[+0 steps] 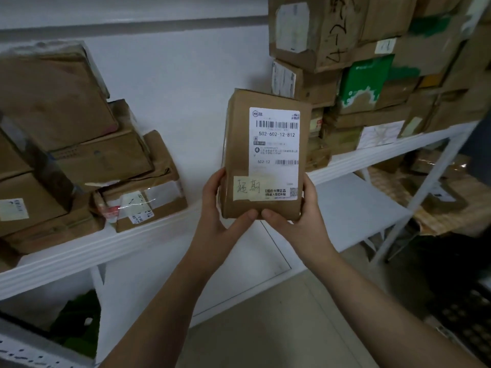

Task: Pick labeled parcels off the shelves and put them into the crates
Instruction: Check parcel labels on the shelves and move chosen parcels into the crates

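Both arms are bare all the way to the bottom edge of the frame. The left forearm (164,301) crosses the lower middle-left and the right forearm (385,301) the lower right. The left hand (216,208) and right hand (299,219), at centre frame, are likewise bare. The fingers (212,181) look slim and the thumbs (247,215) blunt-tipped; nails are too blurred to describe.

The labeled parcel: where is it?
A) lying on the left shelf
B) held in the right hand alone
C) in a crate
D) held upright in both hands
D: left hand and right hand both grip the lower end of the upright parcel.
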